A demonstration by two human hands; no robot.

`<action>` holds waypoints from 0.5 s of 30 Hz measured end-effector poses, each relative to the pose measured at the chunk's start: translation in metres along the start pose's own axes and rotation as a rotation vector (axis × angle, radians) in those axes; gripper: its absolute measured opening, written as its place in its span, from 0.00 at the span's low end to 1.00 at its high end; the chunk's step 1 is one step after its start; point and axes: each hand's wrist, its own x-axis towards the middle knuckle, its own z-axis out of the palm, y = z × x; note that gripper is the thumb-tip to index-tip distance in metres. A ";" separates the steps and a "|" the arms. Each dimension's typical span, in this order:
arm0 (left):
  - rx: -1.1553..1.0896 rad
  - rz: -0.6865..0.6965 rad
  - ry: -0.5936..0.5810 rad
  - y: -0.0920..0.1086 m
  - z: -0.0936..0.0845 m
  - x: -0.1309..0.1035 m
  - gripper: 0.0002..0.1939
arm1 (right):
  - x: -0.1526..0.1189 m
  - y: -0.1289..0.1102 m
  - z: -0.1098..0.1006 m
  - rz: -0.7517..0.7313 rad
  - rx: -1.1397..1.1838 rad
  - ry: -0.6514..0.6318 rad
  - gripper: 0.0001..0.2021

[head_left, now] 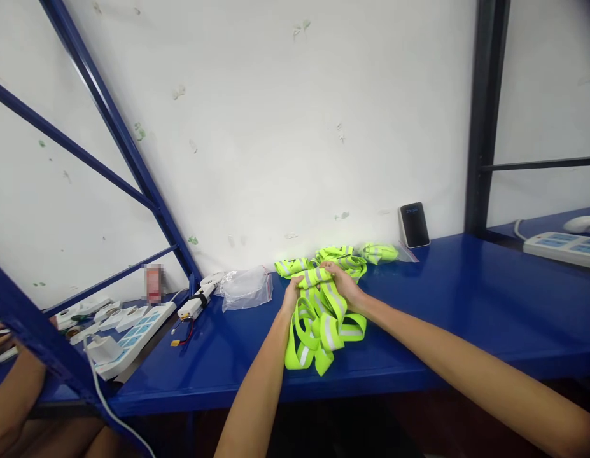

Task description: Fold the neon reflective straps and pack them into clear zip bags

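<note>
A neon-yellow reflective strap (318, 327) with silver stripes lies in loose loops on the blue table before me. My left hand (291, 294) is closed on the left end of a bunched section of it. On the right end of that section, my right hand (343, 283) grips with the fingers wrapped over the top. More yellow reflective straps (341, 253) are heaped just behind my hands. To their right, a clear bag with a folded yellow strap (379, 252) rests against the wall.
Clear plastic bags (247, 289) lie left of the straps, beside a white device with wires (195, 305). A black-faced clock (414, 224) leans at the back right. Power strips (135, 340) sit at both sides. Another person's arm (20, 388) shows behind the blue frame (46, 337) at left.
</note>
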 end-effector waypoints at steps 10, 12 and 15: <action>0.106 0.257 0.103 0.004 -0.013 0.000 0.31 | 0.014 -0.003 -0.031 -0.080 -0.442 0.071 0.30; 0.112 0.255 0.096 0.003 -0.012 -0.001 0.31 | 0.013 -0.002 -0.030 -0.087 -0.492 0.099 0.31; 0.114 0.225 0.084 -0.001 -0.008 -0.001 0.35 | 0.009 0.000 -0.021 -0.035 -0.486 0.180 0.29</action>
